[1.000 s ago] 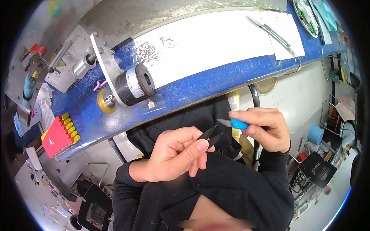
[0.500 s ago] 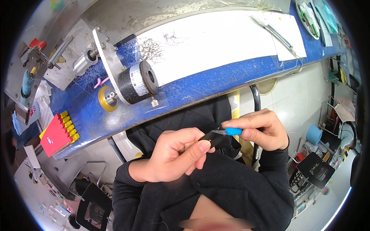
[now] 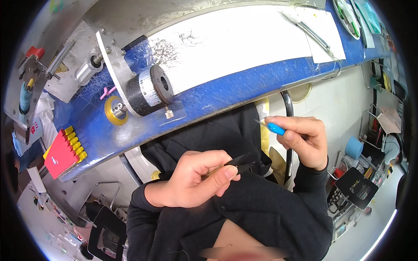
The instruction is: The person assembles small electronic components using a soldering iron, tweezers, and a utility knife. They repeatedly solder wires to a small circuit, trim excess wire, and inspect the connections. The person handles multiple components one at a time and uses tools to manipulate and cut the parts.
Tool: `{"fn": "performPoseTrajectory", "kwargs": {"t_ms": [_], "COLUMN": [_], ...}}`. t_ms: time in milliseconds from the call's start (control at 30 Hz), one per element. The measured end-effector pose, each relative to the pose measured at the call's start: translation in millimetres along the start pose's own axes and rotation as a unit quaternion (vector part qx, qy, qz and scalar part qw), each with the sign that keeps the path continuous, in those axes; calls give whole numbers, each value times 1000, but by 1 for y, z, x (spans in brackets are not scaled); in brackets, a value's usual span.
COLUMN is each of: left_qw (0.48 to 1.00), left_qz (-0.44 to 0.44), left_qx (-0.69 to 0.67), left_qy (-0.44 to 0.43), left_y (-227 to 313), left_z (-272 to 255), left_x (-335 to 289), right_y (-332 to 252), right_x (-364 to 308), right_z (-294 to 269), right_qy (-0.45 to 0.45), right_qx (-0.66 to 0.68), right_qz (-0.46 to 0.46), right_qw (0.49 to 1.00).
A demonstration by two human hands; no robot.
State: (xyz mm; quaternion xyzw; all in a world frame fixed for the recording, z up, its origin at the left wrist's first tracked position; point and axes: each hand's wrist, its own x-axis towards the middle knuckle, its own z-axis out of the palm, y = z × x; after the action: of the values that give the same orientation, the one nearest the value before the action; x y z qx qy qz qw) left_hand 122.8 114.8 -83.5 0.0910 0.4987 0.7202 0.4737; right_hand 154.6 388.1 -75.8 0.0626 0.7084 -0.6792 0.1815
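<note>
My left hand (image 3: 198,178) is closed around a dark two-pronged tool (image 3: 244,166); its slim points spread apart toward the right, and the rest is hidden in my fingers. Its exact kind is not clear. To the right and a little higher, my right hand (image 3: 305,137) pinches a small blue-handled tool (image 3: 276,128) between thumb and fingers. A thin pointed metal tip juts from its left end, apart from the dark prongs. Both hands are above my lap, in front of the blue bench (image 3: 209,98).
A black cylindrical fixture (image 3: 149,91) with a yellow wheel (image 3: 116,111) stands on the bench. A red block with yellow tabs (image 3: 65,152) lies at the left corner. White paper (image 3: 244,43) bears dark hair-like scraps (image 3: 164,51) and a pen-like tool (image 3: 314,35). A chair (image 3: 357,191) stands right.
My right hand has moved right and up with the blue-handled tool, drawing its tip away from the dark prongs. The left hand stays nearly in place, and the prongs now show spread apart.
</note>
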Motion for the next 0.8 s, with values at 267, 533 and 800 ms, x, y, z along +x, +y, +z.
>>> {"fn": "performPoseTrajectory", "kwargs": {"t_ms": [267,533,800], "left_qw": [1000,998,966], "left_qz": [-23,-8,42], "left_qx": [-15,-51,-67], "left_qy": [7,31,248], "left_y": [1,-4,-30], "left_z": [0,3,12], "left_x": [0,0,22], "right_y": [-4,11,27], "right_x": [2,12,22], "right_z": [5,12,38], "right_qy": [-96,166,82], "right_qx": [63,-210,-303], "right_qz": [35,-73,-187], "right_qw": [993,961,931]}}
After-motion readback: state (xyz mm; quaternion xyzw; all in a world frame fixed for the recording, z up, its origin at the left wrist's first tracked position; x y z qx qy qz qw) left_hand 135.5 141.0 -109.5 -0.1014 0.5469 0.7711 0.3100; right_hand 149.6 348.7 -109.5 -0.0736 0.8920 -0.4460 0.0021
